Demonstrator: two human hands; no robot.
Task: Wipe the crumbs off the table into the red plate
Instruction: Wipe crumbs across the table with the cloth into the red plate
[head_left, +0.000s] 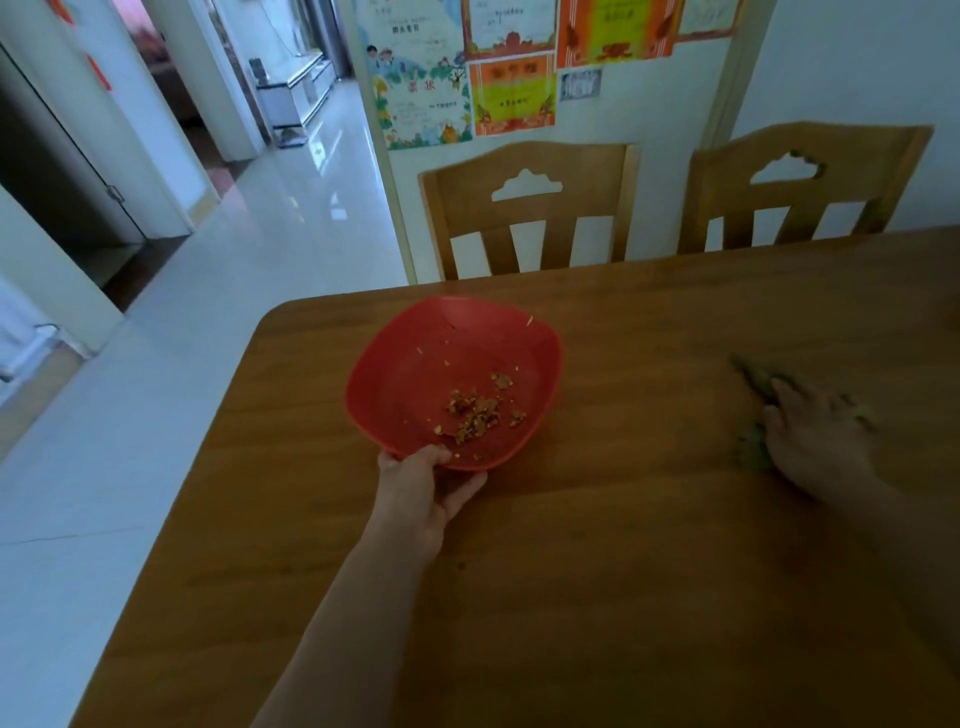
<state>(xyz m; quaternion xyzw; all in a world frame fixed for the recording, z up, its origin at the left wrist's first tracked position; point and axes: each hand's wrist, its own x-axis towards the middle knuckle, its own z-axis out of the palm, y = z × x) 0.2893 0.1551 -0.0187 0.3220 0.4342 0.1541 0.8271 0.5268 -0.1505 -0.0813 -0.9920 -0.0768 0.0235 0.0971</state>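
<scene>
Wooden worktop (649, 571), two wooden chairs (530, 208) behind it, white wall with colourful posters (467, 67), glossy white tiled floor (234, 291), dim hallway, open doorways at left

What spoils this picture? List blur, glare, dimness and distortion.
Head view: dim over the wooden table; motion blur on the right hand and green cloth; glare on the tiled floor; wide-angle bending of the door frames; red plate and crumbs fairly sharp.

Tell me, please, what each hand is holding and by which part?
The left hand grips the red plate by its near rim, thumb on top. The right hand lies flat on a green cloth, pressing it to the table rather than gripping it.
</scene>
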